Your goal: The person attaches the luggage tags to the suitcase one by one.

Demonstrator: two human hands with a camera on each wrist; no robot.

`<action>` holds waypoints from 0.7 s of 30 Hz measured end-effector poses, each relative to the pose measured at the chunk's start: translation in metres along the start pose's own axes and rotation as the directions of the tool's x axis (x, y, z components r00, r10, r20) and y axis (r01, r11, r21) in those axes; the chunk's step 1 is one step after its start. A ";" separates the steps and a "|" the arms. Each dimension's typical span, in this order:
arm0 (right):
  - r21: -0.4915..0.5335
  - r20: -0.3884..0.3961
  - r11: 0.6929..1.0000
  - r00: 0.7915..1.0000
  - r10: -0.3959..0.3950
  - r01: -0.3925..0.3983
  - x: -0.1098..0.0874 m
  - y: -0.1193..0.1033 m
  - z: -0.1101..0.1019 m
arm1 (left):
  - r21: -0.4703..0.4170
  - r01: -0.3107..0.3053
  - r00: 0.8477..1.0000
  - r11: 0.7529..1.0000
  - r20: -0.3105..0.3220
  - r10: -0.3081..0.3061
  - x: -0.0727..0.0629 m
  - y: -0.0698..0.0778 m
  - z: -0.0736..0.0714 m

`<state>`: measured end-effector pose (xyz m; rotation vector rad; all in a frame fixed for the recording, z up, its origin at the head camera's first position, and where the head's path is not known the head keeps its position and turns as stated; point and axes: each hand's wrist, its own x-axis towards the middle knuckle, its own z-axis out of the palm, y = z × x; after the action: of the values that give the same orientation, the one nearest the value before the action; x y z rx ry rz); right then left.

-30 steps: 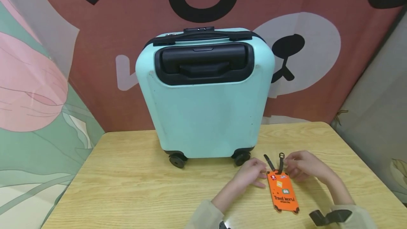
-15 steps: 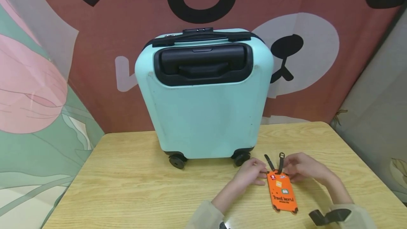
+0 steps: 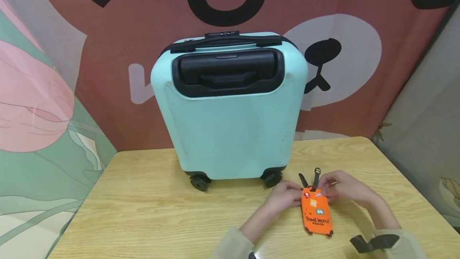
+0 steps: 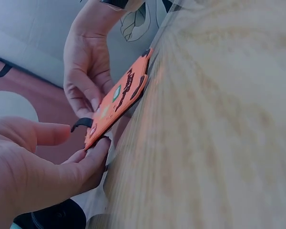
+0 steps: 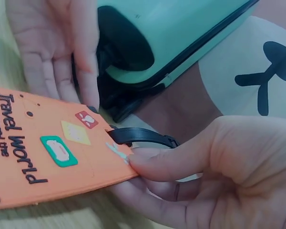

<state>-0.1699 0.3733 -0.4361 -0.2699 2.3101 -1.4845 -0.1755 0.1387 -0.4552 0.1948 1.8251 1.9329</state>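
Note:
An orange luggage tag (image 3: 317,211) with "Travel World" lettering tilts off the wooden table, its strap end raised. Its black buckle strap (image 3: 316,179) hangs unfastened, both ends pointing away from me. My right hand (image 3: 341,187) pinches the tag's upper right corner; in the right wrist view the thumb (image 5: 167,164) lies on the printed face with fingers beneath. At the opposite corner is my left hand (image 3: 284,196). Seen from the left wrist, its fingertips (image 4: 101,145) support the tag's edge from below while the thumb stays apart from it.
A mint-green suitcase (image 3: 230,131) stands upright on its wheels behind the hands, with a black top handle (image 3: 226,42) and a recessed black pull handle (image 3: 230,69). The wooden table (image 3: 143,211) ends at a printed curtain (image 3: 118,91).
The tag lay flat on the table earlier; now its strap end is lifted and it has shifted slightly away from me. My right hand has closed on its corner, and the left fingers have reached it.

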 end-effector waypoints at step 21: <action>0.052 -0.146 0.997 0.988 -0.056 0.065 -0.011 -0.036 -0.002 | -0.016 -0.175 0.984 0.984 -0.048 0.174 -0.006 0.019 -0.004</action>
<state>-0.1626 0.3639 -0.4006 -0.2253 2.3869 -1.6464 -0.1759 0.1325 -0.4357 0.3156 1.8724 2.0902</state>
